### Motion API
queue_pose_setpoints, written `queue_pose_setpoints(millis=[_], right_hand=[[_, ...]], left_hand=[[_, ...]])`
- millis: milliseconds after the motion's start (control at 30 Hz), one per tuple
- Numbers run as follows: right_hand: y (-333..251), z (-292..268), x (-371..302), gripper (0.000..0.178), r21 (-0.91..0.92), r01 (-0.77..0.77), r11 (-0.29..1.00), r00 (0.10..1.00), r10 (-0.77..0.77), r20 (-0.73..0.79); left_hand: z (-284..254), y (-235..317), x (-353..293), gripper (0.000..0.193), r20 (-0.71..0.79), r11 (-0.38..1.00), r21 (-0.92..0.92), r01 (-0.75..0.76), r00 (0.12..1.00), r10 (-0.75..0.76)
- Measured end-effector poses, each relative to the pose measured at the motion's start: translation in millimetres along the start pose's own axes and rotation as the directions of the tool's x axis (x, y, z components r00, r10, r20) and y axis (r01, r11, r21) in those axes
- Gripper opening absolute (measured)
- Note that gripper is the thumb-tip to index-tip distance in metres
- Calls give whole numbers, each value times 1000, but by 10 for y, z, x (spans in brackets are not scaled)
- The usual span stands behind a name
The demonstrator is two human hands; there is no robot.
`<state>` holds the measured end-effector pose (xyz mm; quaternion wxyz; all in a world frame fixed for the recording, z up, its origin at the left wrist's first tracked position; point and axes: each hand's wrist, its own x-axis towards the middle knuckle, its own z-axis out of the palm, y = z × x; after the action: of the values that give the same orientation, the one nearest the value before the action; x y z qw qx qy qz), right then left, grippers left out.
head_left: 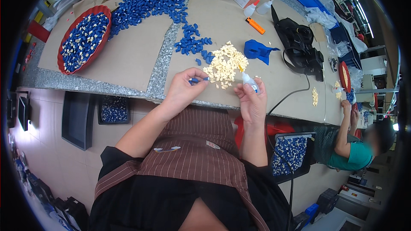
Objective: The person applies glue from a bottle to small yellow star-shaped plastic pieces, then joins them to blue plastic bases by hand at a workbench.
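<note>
My left hand (185, 86) pinches a small blue plastic piece (200, 79) near the table's front edge. My right hand (252, 100) grips a small white glue bottle (248, 80) with a yellow nozzle that points toward the blue piece. Just beyond both hands lies a heap of small cream plastic pieces (224, 64). Loose blue pieces (192, 42) are scattered behind it, and a larger spread of blue pieces (147, 2) lies farther back.
A red oval tray (66, 66) at the left holds blue and cream pieces. A blue cloth (257, 50), an orange lighter (255, 25), white bottles (257, 7) and black cabled gear (302, 47) lie at the right. Another person (353, 145) sits at the far right. Bins of pieces (113, 109) stand under the table.
</note>
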<state>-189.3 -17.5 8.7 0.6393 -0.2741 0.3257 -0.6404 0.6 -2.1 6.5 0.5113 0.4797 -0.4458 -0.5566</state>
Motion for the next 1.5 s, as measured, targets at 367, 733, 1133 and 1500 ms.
queue_pose_setpoints(millis=[367,733,1133,1500], right_hand=[[-175,-137,180,22,-900,111,422,989,38,140],[-158,156,229,17,-901,396,-178,917,135,376],[286,340,-201,11,-401,-55,914,998,63,7],[280,369,-220,7,-453,-84,887,996,73,-41]], left_hand=[[30,-78,-19,15,62,999,46,6,998,-9],[59,-129,-37,13,29,961,246,-127,992,124],[116,-140,-105,10,18,988,96,-123,992,122],[109,-182,-112,9,26,981,115,-159,987,157]])
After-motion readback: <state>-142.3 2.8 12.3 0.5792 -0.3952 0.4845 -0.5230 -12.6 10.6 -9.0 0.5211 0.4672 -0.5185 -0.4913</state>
